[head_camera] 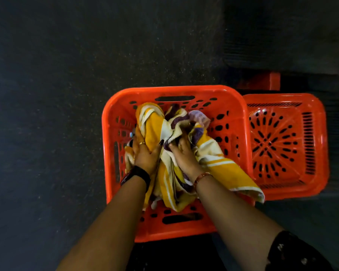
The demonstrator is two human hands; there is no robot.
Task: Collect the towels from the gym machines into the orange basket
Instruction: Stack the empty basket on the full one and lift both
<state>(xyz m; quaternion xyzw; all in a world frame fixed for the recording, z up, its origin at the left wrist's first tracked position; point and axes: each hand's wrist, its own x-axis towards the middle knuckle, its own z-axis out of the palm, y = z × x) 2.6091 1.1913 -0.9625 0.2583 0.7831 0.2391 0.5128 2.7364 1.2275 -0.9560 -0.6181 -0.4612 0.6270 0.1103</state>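
Observation:
An orange basket (241, 122) with perforated walls stands on the dark floor in front of me. Inside it lies a bundle of towels (219, 171), yellow with white stripes and some purple and cream cloth. One yellow corner hangs over the basket's right rim. My left hand (145, 153) lies on the towels at the left side, its fingers curled round a yellow fold. Toward the middle, my right hand (182, 153) grips the cloth, with the fingertips buried in the folds.
A second orange perforated piece (286, 145), like a lid or another basket, lies right beside the basket. A red block (262, 81) and a dark ribbed mat (282, 36) sit behind it. Dark speckled floor (57, 94) spreads to the left.

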